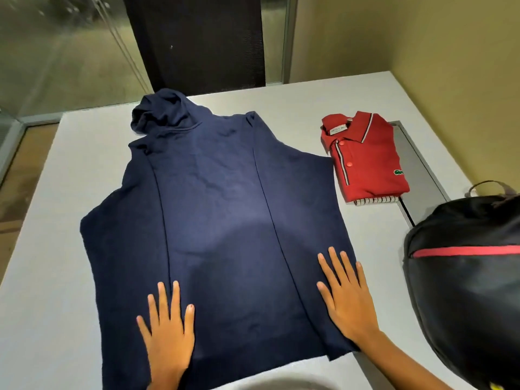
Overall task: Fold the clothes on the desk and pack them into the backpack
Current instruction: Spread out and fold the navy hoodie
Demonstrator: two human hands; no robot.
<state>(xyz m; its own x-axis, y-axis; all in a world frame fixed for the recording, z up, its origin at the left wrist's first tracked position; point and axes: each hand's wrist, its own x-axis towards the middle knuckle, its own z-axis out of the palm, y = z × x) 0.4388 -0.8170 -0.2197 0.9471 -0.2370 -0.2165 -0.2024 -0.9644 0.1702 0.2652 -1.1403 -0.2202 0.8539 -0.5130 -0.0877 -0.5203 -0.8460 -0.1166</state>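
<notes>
A navy hooded sweatshirt (213, 209) is lying flat on the pale grey desk (42, 277), hood toward the far edge, both side panels folded inward so that two long vertical creases are running down its body. The left hand (168, 330) and the right hand (346, 299) are resting palm-down on the sweatshirt's near end, fingers straight and spread, gripping nothing. To the right, apart from the sweatshirt, a folded red polo shirt (365, 159) is sitting on the desk; it is showing a small green crocodile emblem on the chest, a striped placket and collar edge, and a white neck label whose lettering is too small to read. A black backpack (467, 282) with a red stripe is standing at the desk's right edge, near the right hand.
</notes>
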